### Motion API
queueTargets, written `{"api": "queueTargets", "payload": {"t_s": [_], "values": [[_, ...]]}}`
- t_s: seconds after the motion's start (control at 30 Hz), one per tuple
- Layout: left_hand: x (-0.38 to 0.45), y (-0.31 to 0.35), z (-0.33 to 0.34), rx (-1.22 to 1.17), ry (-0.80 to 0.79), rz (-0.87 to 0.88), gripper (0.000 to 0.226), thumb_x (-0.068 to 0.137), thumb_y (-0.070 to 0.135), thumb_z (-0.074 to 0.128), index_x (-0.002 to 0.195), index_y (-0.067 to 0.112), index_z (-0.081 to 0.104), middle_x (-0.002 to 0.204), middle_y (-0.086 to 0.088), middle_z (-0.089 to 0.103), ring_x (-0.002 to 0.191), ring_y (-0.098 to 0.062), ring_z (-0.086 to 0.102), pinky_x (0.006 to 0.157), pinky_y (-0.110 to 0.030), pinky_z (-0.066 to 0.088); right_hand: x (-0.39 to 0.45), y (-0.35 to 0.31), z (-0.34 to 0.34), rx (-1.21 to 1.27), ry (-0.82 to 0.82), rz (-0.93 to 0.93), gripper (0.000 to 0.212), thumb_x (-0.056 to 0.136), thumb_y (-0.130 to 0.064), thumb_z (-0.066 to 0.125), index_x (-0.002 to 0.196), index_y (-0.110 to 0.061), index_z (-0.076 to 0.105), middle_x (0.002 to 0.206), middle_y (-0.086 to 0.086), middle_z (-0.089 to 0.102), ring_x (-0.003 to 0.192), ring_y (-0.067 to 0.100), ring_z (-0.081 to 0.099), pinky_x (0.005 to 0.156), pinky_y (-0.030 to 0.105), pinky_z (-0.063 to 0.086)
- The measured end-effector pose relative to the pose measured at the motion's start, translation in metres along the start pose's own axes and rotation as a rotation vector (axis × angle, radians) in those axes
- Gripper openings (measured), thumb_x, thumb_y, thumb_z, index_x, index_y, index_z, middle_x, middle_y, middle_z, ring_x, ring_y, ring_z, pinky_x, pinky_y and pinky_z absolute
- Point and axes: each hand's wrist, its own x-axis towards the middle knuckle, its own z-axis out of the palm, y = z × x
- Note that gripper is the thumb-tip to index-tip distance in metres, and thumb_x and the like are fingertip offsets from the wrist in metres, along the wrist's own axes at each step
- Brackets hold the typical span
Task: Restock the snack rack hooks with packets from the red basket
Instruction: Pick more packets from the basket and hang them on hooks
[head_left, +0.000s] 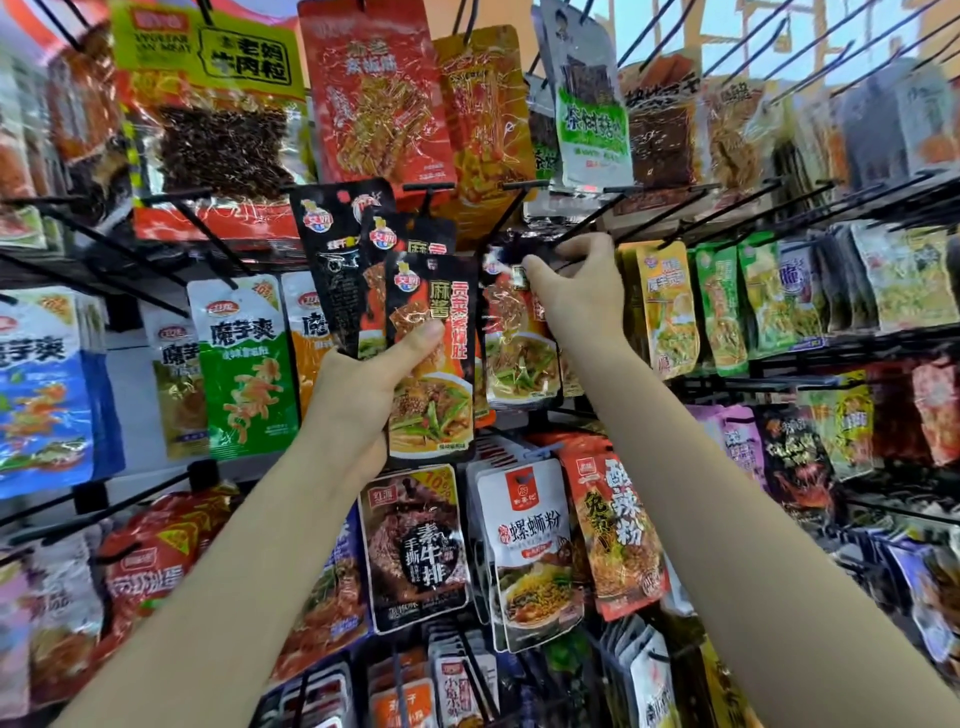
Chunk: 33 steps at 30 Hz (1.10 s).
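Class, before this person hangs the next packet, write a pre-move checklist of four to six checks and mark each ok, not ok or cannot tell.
1. Left hand holds spare black-and-red glossy snack packets: ok.
2. Right hand grips the top of the matching packet at the hook: ok.
3. That packet's hole fully threaded on the black wire hook: cannot tell, fingers cover it.
4. Hook tip free of other packets: ok.
5. Red basket within reach: cannot tell, out of view.

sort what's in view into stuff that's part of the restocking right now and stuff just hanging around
In use:
left hand gripping a fan of black packets
right hand pinching one black packet at a hook

Just hanging:
green konjac packet
white snail-noodle packet
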Motion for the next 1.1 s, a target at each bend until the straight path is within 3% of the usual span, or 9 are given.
{"api": "queueTargets", "payload": {"t_s": [0.1, 0.23, 0.37, 0.5, 0.7, 0.8, 0.93, 1.0, 1.1], "values": [[0.0, 0.002, 0.003, -0.016, 0.015, 0.005, 0.038, 0.058, 0.033, 0.087, 0.089, 0.012, 0.077, 0.096, -0.01, 0.079, 0.096, -0.03, 0.075, 0.096, -0.055, 0.055, -0.013, -0.005, -0.007, 0.026, 0.083, -0.151, 0.021, 0.098, -0.032, 0.062, 0.094, -0.012, 0.059, 0.076, -0.004, 0.054, 0.065, 0.005, 0.05, 0.061, 0.021, 0.038], [0.004, 0.003, 0.007, 0.004, 0.036, 0.013, 0.076, 0.045, 0.041, 0.095, 0.109, 0.008, 0.074, 0.102, -0.009, 0.078, 0.099, -0.029, 0.074, 0.097, -0.054, 0.055, -0.042, -0.016, -0.003, 0.1, -0.315, -0.21, 0.036, 0.096, -0.033, 0.066, 0.068, -0.009, 0.066, 0.058, -0.004, 0.058, 0.053, 0.004, 0.052, 0.053, 0.02, 0.043], [0.009, 0.003, 0.005, -0.031, 0.057, -0.08, 0.15, 0.031, 0.076, 0.09, 0.154, 0.013, 0.032, 0.143, -0.01, 0.059, 0.125, -0.029, 0.062, 0.103, -0.058, 0.049, -0.043, -0.009, 0.005, 0.205, -0.285, -0.172, 0.036, 0.097, -0.023, 0.065, 0.07, -0.001, 0.058, 0.066, 0.008, 0.054, 0.063, 0.015, 0.05, 0.06, 0.03, 0.039], [0.005, 0.002, -0.001, -0.03, 0.032, -0.077, 0.081, 0.076, 0.059, 0.08, 0.129, 0.002, 0.054, 0.123, -0.011, 0.07, 0.115, -0.033, 0.066, 0.107, -0.055, 0.046, -0.028, -0.006, -0.002, 0.239, -0.135, -0.053, 0.034, 0.104, -0.028, 0.054, 0.077, -0.007, 0.051, 0.064, 0.004, 0.041, 0.055, 0.009, 0.038, 0.052, 0.023, 0.03], [0.004, -0.003, -0.002, -0.063, 0.025, -0.01, 0.019, 0.087, 0.037, 0.074, 0.093, 0.023, 0.062, 0.09, 0.008, 0.076, 0.095, -0.013, 0.07, 0.11, -0.045, 0.043, -0.012, -0.004, -0.003, 0.207, -0.08, 0.062, 0.041, 0.101, -0.03, 0.055, 0.067, -0.014, 0.039, 0.057, -0.003, 0.03, 0.052, 0.014, 0.031, 0.05, 0.025, 0.028], [0.001, -0.002, -0.001, -0.039, 0.013, -0.001, 0.019, 0.087, 0.031, 0.075, 0.087, 0.025, 0.057, 0.084, 0.022, 0.07, 0.099, -0.002, 0.058, 0.114, -0.039, 0.033, -0.007, 0.0, -0.003, 0.128, -0.102, 0.07, 0.041, 0.097, -0.029, 0.061, 0.066, -0.012, 0.041, 0.057, -0.002, 0.031, 0.05, 0.013, 0.03, 0.049, 0.028, 0.028], [0.004, 0.001, 0.0, 0.001, -0.013, 0.033, 0.024, 0.078, 0.03, 0.08, 0.09, 0.016, 0.066, 0.079, 0.019, 0.075, 0.082, 0.006, 0.068, 0.1, -0.035, 0.047, -0.012, -0.002, -0.006, 0.079, 0.101, -0.043, 0.021, 0.092, -0.028, 0.071, 0.094, -0.01, 0.06, 0.073, -0.006, 0.051, 0.058, -0.003, 0.049, 0.055, 0.013, 0.039], [0.004, 0.003, 0.002, 0.016, 0.004, 0.067, 0.033, 0.068, 0.032, 0.083, 0.09, 0.012, 0.068, 0.089, 0.008, 0.076, 0.098, -0.01, 0.072, 0.101, -0.043, 0.051, -0.021, -0.009, -0.007, 0.12, 0.076, -0.153, 0.026, 0.096, -0.031, 0.065, 0.087, -0.008, 0.064, 0.065, -0.007, 0.051, 0.054, -0.002, 0.046, 0.054, 0.013, 0.036], [0.003, 0.005, 0.009, 0.054, 0.001, 0.108, 0.046, 0.06, 0.034, 0.086, 0.095, 0.007, 0.072, 0.1, -0.005, 0.077, 0.104, -0.03, 0.072, 0.102, -0.054, 0.052, -0.036, -0.02, 0.001, 0.16, -0.207, -0.187, 0.042, 0.098, -0.037, 0.063, 0.081, 0.001, 0.066, 0.064, 0.019, 0.056, 0.059, 0.015, 0.05, 0.054, 0.038, 0.044]]}}
